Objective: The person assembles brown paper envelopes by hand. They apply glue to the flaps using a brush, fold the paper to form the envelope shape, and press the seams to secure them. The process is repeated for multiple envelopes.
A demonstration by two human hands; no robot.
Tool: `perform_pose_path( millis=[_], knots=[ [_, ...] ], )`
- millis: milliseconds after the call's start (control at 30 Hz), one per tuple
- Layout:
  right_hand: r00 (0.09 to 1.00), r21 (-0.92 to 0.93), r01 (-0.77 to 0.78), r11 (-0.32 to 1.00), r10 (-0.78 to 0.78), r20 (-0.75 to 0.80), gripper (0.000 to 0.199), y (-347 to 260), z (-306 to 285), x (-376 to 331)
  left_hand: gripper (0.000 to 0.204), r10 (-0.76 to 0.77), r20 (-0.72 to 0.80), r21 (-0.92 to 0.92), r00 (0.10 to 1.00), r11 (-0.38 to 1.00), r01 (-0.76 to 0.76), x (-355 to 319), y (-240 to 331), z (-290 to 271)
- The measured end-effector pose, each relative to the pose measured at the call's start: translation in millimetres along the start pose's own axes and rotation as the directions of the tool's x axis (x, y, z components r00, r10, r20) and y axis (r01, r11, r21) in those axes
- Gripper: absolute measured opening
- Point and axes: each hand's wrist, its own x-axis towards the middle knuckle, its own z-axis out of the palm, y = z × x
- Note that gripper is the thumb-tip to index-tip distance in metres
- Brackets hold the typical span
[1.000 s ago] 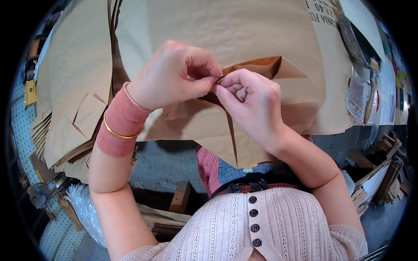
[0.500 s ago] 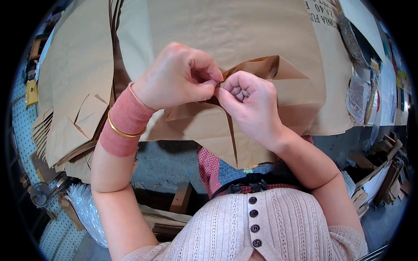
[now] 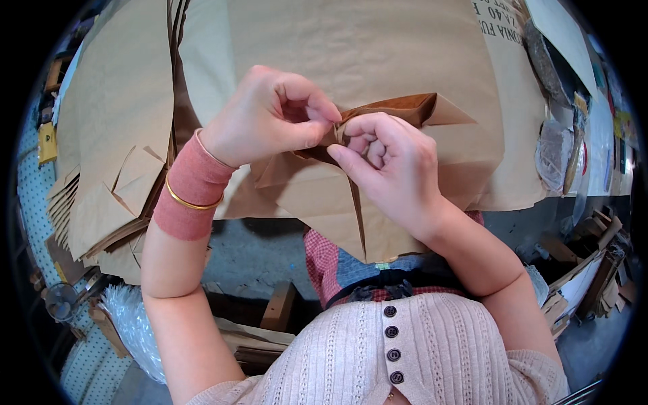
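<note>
Brown kraft-paper bag (image 3: 391, 61), broad and smooth-faced, lies flat across the work surface in front of the person, its near end pulled up into creased, pointed flaps under both hands. One flap (image 3: 398, 108) stands up as a stiff, darker rust-brown ridge behind the fingers, and a pale triangular tip hangs below them, split by a dark crease and reaching down past the edge toward the person's lap. From where I stand, the left hand (image 3: 277, 111) arches in from above, thumb and forefinger nearly meeting beside a thin, pale strip (image 3: 339, 129) at the bag's mouth; I cannot tell whether they grip it. The right hand (image 3: 398, 162) comes to the other side of the strip, thumb and forefinger parted in a loose curve and the other fingers curled inward; whether the forefinger touches paper is unclear. A soft, salmon-coloured fabric cuff (image 3: 192, 192) wraps the left wrist, ringed by a slim, shiny gold bangle (image 3: 194, 205). Left of the bag rises a stack of matching paper bags (image 3: 121, 101), their folded ends crisp and the edges fanned like pleats. Below it spills a bundle of glossy, clear plastic strands (image 3: 135, 331). Well to the right sits a crumpled, transparent plastic bag (image 3: 553, 155). The person wears a cream ribbed-knit top (image 3: 337, 344) with round dark buttons (image 3: 391, 332).
</note>
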Motion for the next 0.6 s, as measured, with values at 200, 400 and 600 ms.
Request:
perform_pose_path(
  millis=[200, 400, 600],
  knots=[
    [0.998, 0.091, -0.036, 0.995, 0.031, 0.047, 0.011, -0.8, 1.7, -1.1, 0.013, 0.089, -0.003, 0.085, 0.996, 0.992, -0.089, -3.8, -2.5, 0.8],
    [0.903, -0.294, 0.367, 0.882, -0.414, -0.114, 0.013, 7.1, -9.7, 6.1, 0.014, 0.031, 0.021, 0.012, 0.999, 0.999, -0.031, -5.0, 4.1, 4.3],
    [0.893, -0.475, 0.406, 0.781, -0.448, 0.027, 0.01, -0.1, -17.3, 21.4, 0.014, -0.008, 0.008, 0.066, 1.0, 0.998, 0.008, -4.9, 10.9, 4.7]
  ],
)
